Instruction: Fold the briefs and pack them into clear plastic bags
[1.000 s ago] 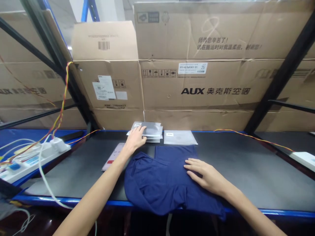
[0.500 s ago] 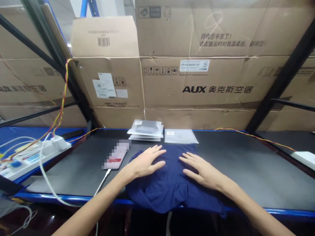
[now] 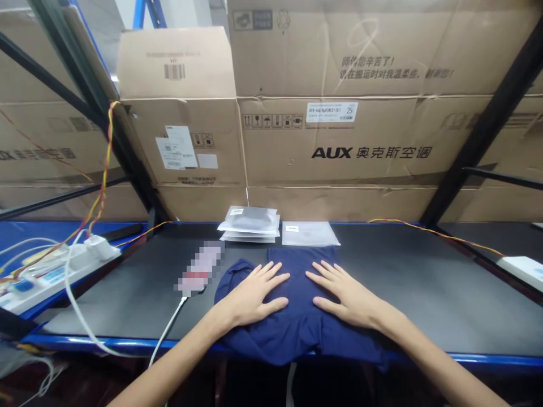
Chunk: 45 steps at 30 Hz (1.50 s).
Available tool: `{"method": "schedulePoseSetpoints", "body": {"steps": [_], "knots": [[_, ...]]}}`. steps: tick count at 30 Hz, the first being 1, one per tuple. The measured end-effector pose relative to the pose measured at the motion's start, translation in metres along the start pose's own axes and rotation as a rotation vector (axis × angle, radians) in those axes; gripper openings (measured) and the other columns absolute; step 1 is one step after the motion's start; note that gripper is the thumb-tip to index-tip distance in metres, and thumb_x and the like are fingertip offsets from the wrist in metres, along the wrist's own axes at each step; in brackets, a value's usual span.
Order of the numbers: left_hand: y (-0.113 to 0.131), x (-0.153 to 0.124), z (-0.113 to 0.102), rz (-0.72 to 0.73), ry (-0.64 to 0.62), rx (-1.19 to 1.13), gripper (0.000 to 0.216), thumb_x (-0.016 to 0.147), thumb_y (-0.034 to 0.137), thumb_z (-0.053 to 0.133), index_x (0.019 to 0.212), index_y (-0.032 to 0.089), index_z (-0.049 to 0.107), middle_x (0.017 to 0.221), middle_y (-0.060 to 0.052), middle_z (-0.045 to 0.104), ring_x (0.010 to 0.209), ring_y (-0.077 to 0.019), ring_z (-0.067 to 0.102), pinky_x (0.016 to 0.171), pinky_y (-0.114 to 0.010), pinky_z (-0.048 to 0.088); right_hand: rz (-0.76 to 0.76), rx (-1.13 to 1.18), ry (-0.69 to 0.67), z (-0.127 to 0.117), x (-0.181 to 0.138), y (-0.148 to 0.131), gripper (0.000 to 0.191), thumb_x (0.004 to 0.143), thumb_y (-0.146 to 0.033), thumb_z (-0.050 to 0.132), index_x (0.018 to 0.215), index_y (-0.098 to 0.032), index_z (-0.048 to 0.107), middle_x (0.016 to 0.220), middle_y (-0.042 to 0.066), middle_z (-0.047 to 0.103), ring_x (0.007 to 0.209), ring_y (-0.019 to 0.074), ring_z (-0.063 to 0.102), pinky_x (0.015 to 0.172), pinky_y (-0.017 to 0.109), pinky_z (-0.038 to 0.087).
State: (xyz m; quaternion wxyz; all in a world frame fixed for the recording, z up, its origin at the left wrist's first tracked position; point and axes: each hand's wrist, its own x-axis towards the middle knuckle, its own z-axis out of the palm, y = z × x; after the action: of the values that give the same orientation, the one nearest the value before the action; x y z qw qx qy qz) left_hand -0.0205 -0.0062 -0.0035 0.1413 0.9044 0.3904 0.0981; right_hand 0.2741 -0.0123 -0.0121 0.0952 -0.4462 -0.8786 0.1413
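Note:
A dark blue piece of cloth, seemingly a garment [image 3: 297, 325], lies on the black tabletop with its near part bunched and hanging over the front edge. My left hand [image 3: 257, 294] rests flat on its left side, fingers spread. On the right side my right hand [image 3: 345, 294] also lies flat, its fingers apart and pointing inward. Between the two hands the fabric is fairly smooth. Just behind the cloth are a clear plastic bag [image 3: 311, 234] with a white label and a stack of similar bags [image 3: 250, 223].
A phone [image 3: 199, 268] on a white charging cable [image 3: 167, 328] lies left of the cloth. Farther left is a white power strip [image 3: 63, 277] with plugs. Large cardboard sheets [image 3: 360, 186] stand behind the black tabletop [image 3: 424, 294]. Another white strip [image 3: 524, 271] sits at the right.
My left hand has slid slightly toward me over the cloth, its fingers spread wider. My right hand has barely moved. The view has shifted a little.

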Motion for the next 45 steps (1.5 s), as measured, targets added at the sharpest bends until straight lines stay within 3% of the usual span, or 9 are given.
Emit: {"method": "schedulePoseSetpoints", "body": {"steps": [5,9,14,22,26,33,36,40,45], "knots": [[-0.013,0.013,-0.011,-0.052,0.161,-0.026,0.049,0.097,0.048,0.045,0.14,0.026,0.05,0.151,-0.008,0.042,0.139,-0.0244,0.04,0.116,-0.041,0.033,-0.008,-0.036,0.129,-0.004,0.008,0.009,0.053,0.098,-0.053,0.042,0.142,-0.025,0.05,0.149,0.01,0.046,0.138,0.0279,0.041,0.113,0.047,0.035],[-0.037,0.04,-0.026,-0.174,0.304,0.004,0.041,0.095,0.038,0.048,0.128,0.018,0.06,0.124,-0.01,0.065,0.115,-0.0249,0.061,0.103,-0.038,0.046,0.059,-0.127,0.301,-0.016,0.026,0.024,0.038,0.099,-0.035,0.041,0.126,-0.02,0.063,0.121,0.01,0.068,0.112,0.0247,0.06,0.099,0.039,0.047],[-0.05,0.064,-0.025,-0.235,0.246,0.035,0.035,0.087,0.038,0.056,0.113,0.017,0.068,0.102,-0.01,0.068,0.092,-0.0258,0.065,0.087,-0.037,0.05,0.184,-0.362,0.254,-0.026,0.045,0.039,0.029,0.095,-0.028,0.047,0.109,-0.016,0.069,0.105,0.015,0.065,0.097,0.0294,0.06,0.085,0.041,0.049],[-0.05,0.066,-0.022,-0.193,0.29,-0.084,0.024,0.08,0.024,0.06,0.104,0.019,0.06,0.088,-0.002,0.067,0.079,-0.0191,0.063,0.075,-0.03,0.05,0.163,-0.279,0.244,-0.026,0.043,0.042,0.017,0.089,-0.023,0.052,0.1,-0.018,0.065,0.103,0.011,0.066,0.096,0.0256,0.059,0.083,0.036,0.047],[-0.045,0.063,-0.03,-0.12,0.353,-0.171,0.027,0.082,0.018,0.055,0.107,0.018,0.062,0.092,-0.002,0.068,0.08,-0.0171,0.063,0.073,-0.027,0.049,0.173,-0.24,0.299,-0.027,0.044,0.046,0.028,0.086,-0.022,0.054,0.112,-0.015,0.06,0.101,0.011,0.066,0.094,0.0253,0.059,0.083,0.035,0.048],[-0.025,0.027,-0.045,0.04,0.367,-0.2,0.025,0.081,0.011,0.051,0.095,0.021,0.068,0.098,-0.001,0.071,0.091,-0.0166,0.064,0.084,-0.028,0.05,0.009,-0.155,0.444,-0.03,0.01,0.029,0.023,0.085,-0.013,0.045,0.097,-0.021,0.062,0.105,0.008,0.066,0.101,0.0247,0.058,0.09,0.038,0.048],[-0.021,0.004,-0.039,0.089,0.259,-0.121,0.03,0.082,0.008,0.049,0.099,0.023,0.069,0.105,-0.001,0.071,0.101,-0.0175,0.063,0.094,-0.03,0.049,-0.052,-0.099,0.337,-0.021,-0.015,0.02,0.033,0.08,-0.011,0.047,0.107,-0.022,0.064,0.112,0.007,0.068,0.105,0.0248,0.061,0.093,0.04,0.049],[-0.02,-0.021,-0.026,0.065,0.157,-0.05,0.035,0.086,0.011,0.047,0.108,0.026,0.07,0.123,0.0,0.067,0.116,-0.0186,0.06,0.104,-0.033,0.045,-0.034,-0.054,0.194,-0.01,-0.034,0.019,0.032,0.091,-0.028,0.05,0.119,-0.025,0.067,0.125,0.006,0.067,0.117,0.0263,0.061,0.101,0.042,0.048],[-0.021,-0.036,-0.025,-0.026,0.156,-0.061,0.033,0.094,0.028,0.05,0.123,0.031,0.066,0.143,0.0,0.054,0.134,-0.0222,0.048,0.115,-0.041,0.036,0.005,0.005,0.144,-0.008,-0.038,0.019,0.043,0.097,-0.045,0.046,0.134,-0.027,0.058,0.143,0.005,0.054,0.136,0.0271,0.044,0.116,0.05,0.033]]}}
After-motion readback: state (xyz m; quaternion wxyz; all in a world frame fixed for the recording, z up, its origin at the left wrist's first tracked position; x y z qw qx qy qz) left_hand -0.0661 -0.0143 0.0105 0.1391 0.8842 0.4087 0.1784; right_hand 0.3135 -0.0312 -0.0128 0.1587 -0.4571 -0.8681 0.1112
